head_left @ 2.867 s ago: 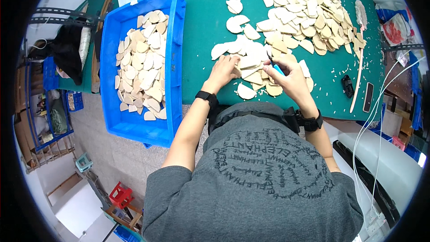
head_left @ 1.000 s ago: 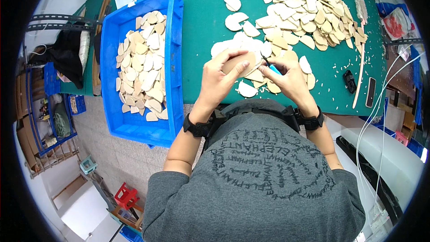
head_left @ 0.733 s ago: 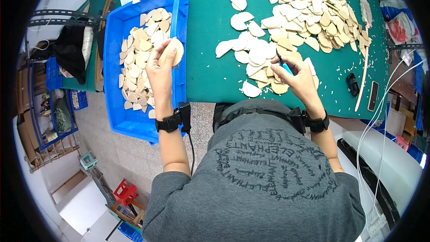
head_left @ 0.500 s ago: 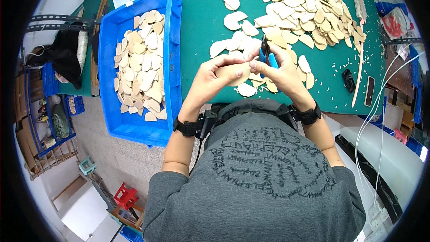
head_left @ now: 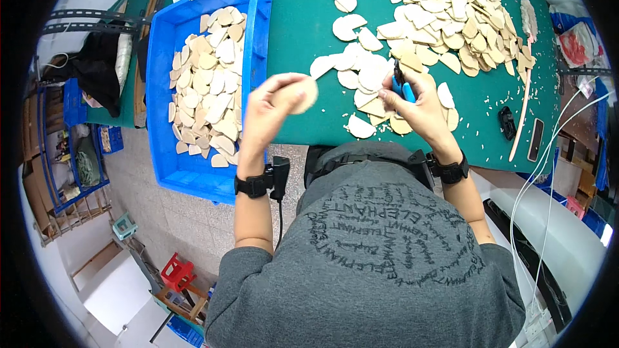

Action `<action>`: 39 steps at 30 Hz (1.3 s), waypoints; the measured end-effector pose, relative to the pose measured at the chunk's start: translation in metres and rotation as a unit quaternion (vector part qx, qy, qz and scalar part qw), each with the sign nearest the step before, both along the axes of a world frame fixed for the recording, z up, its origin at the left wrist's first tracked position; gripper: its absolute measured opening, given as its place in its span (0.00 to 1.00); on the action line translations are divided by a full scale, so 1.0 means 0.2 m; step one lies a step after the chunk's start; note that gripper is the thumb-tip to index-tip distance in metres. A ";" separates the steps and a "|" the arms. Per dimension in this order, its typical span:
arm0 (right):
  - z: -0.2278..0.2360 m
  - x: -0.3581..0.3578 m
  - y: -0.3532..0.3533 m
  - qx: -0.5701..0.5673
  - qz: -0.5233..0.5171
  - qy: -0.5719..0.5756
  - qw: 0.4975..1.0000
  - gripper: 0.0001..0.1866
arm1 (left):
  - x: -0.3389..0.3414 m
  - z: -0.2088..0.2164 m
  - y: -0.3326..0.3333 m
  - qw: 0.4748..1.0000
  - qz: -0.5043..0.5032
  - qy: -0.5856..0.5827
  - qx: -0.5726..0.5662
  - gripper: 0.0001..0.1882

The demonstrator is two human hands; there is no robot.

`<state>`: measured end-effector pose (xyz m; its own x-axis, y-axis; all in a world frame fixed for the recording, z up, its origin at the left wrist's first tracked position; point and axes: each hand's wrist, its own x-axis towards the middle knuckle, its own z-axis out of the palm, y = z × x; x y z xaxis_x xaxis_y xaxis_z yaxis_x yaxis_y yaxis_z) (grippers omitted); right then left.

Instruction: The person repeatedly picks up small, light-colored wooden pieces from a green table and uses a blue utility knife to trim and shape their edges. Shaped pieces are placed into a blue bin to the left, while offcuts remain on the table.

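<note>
Between the thumb and fingers of my left hand [head_left: 271,109] is a flat beige rounded piece [head_left: 305,95]. It is held in the air close to the right wall of a blue plastic bin [head_left: 259,45]. My right hand [head_left: 418,106] is wrapped round blue-handled cutting pliers [head_left: 403,89], their dark jaws pointing away from me. The bin holds many similar beige pieces [head_left: 207,84], some paler. Just beyond my right hand lie more loose pieces [head_left: 371,74] on the green tabletop [head_left: 296,26].
A large heap of pieces [head_left: 461,19] covers the far right of the table. Farther right are a long-handled duster [head_left: 521,103], a black object [head_left: 506,122], a phone [head_left: 535,138] and small scraps. White cables [head_left: 548,135] hang at the right. A red stool [head_left: 177,272] stands on the floor.
My left hand has moved left with the beige piece, away from my right hand and toward the blue bin. My right hand keeps the pliers.
</note>
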<state>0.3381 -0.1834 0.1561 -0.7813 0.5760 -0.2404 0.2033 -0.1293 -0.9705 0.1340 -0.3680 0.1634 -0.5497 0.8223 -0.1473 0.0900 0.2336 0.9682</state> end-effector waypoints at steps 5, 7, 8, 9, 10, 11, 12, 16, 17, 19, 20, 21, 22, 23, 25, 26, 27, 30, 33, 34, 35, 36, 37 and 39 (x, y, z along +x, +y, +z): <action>-0.05 0.11 0.11 0.153 -0.083 -0.116 0.978 0.12 | -0.36 -0.20 -0.11 0.767 0.220 0.588 -0.133 0.15; -0.06 0.10 0.10 0.145 -0.083 -0.112 0.980 0.13 | -0.32 -0.35 0.05 0.862 0.163 0.470 -0.099 0.17; -0.06 0.10 0.10 0.135 -0.082 -0.100 0.982 0.14 | -0.30 -0.46 0.13 0.893 0.095 0.433 -0.077 0.19; -0.07 0.09 0.09 0.127 -0.084 -0.091 0.984 0.14 | -0.25 -0.56 0.22 0.896 0.038 0.432 -0.098 0.23; -0.06 0.09 0.09 0.128 -0.071 -0.087 0.985 0.14 | -0.21 -0.69 0.28 0.906 -0.003 0.408 -0.115 0.28; -0.05 0.08 0.08 0.136 -0.065 -0.088 0.985 0.14 | -0.19 -0.78 0.32 0.925 -0.042 0.349 -0.144 0.32; -0.04 0.09 0.08 0.143 -0.063 -0.088 0.984 0.14 | -0.18 -0.80 0.35 0.933 -0.085 0.308 -0.166 0.32; -0.06 0.12 0.04 0.101 -0.077 -0.084 0.988 0.15 | -0.16 -0.74 0.37 0.985 -0.048 0.024 -0.162 0.25; -0.05 0.12 0.04 0.096 -0.064 -0.090 0.989 0.15 | -0.12 -0.67 0.36 0.987 -0.005 -0.115 -0.113 0.23; -0.02 0.11 0.01 0.083 -0.035 -0.101 0.991 0.15 | 0.04 -0.40 0.35 0.967 0.030 -0.253 0.001 0.20; 0.00 0.10 -0.01 0.069 -0.031 -0.073 0.994 0.15 | 0.11 -0.27 0.34 0.944 0.048 -0.321 0.060 0.19; 0.01 0.08 -0.04 0.056 -0.025 -0.045 0.997 0.15 | 0.17 -0.18 0.33 0.944 0.053 -0.318 0.071 0.18; 0.02 0.06 -0.06 0.041 -0.018 -0.017 0.999 0.16 | 0.22 -0.11 0.33 0.944 0.058 -0.314 0.081 0.17; 0.05 0.04 -0.07 0.048 -0.018 -0.008 0.999 0.16 | 0.25 -0.05 0.33 0.944 0.063 -0.310 0.091 0.16; 0.05 0.03 -0.08 0.078 -0.018 -0.001 0.997 0.15 | 0.29 0.03 0.33 0.941 0.060 -0.314 0.108 0.15; 0.05 0.02 -0.08 0.093 -0.017 0.003 0.996 0.15 | 0.31 0.05 0.33 0.940 0.058 -0.316 0.116 0.14; 0.06 0.02 -0.08 0.091 -0.017 -0.001 0.996 0.15 | 0.32 0.05 0.33 0.938 0.066 -0.315 0.128 0.14; 0.08 0.02 -0.09 0.090 -0.019 0.001 0.996 0.14 | 0.35 0.06 0.33 0.941 0.078 -0.294 0.149 0.15; 0.06 0.01 -0.10 0.100 -0.029 0.017 0.994 0.14 | 0.36 0.08 0.34 0.943 0.084 -0.283 0.156 0.15; 0.07 0.00 -0.10 0.108 -0.033 0.017 0.993 0.14 | 0.37 0.08 0.34 0.943 0.093 -0.277 0.158 0.15; 0.07 0.00 -0.10 0.116 -0.038 0.017 0.992 0.14 | 0.37 0.08 0.35 0.943 0.101 -0.272 0.161 0.14; 0.08 0.00 -0.10 0.115 -0.037 0.009 0.993 0.13 | 0.38 0.08 0.35 0.944 0.109 -0.266 0.164 0.14; 0.08 0.00 -0.10 0.113 -0.036 0.001 0.993 0.13 | 0.38 0.08 0.35 0.944 0.112 -0.262 0.169 0.14; 0.08 -0.01 -0.10 0.114 -0.040 -0.008 0.993 0.12 | 0.39 0.07 0.35 0.943 0.117 -0.255 0.178 0.14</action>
